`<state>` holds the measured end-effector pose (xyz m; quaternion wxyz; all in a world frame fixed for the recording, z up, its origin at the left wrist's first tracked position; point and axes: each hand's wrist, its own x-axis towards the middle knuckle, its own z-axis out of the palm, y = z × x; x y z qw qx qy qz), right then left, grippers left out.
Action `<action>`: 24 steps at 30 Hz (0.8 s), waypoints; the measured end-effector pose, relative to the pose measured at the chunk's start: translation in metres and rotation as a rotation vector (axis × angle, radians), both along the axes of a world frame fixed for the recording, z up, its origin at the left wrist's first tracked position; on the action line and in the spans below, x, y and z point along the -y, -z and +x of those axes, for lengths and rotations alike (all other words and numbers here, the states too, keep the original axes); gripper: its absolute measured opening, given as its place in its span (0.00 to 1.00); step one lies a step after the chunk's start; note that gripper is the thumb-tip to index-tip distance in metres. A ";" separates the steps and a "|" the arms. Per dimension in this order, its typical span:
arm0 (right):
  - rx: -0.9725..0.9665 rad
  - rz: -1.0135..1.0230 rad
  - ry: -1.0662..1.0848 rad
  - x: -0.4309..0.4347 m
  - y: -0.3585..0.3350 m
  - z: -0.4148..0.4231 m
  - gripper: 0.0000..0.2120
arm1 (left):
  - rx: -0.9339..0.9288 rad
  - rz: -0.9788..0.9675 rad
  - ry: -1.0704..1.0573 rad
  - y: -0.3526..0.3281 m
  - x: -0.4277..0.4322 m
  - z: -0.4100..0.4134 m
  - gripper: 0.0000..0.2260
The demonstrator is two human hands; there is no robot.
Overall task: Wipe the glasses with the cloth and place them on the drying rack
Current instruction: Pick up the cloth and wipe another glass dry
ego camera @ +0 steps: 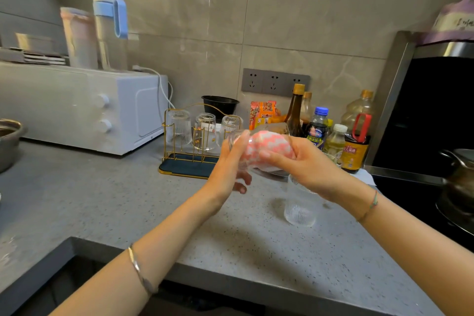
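Head: glass in left grip.

Held glass blurry; pot cut off, R edge.

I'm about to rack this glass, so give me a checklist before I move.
1. Grip: ok; left hand holds the glass.
2. Cloth out of the glass: not ok; right hand holds the cloth inside it.
3. Wiped dry: cannot tell.
4. Room on drying rack: ok; three glasses at the back, front bare.
5. Clear path: not ok; spare glass stands under the right wrist.
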<state>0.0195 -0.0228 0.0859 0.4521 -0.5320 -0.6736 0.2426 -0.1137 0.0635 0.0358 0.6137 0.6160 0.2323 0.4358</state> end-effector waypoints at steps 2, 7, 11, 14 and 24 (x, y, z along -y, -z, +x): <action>0.106 -0.006 -0.002 0.002 0.001 0.001 0.06 | 0.014 -0.244 0.076 -0.005 0.007 -0.001 0.31; 0.077 -0.028 -0.025 0.000 0.007 -0.005 0.08 | 0.104 -0.121 -0.138 -0.002 0.004 0.005 0.20; -0.143 -0.059 -0.024 -0.001 0.005 -0.008 0.06 | 0.156 0.355 -0.236 0.000 0.002 0.001 0.12; -0.237 -0.068 0.030 -0.005 0.001 -0.007 0.20 | 0.212 0.644 -0.191 0.003 -0.003 -0.003 0.23; -0.009 -0.025 0.003 -0.005 0.002 -0.001 0.09 | 0.012 -0.205 0.077 -0.009 -0.002 -0.004 0.34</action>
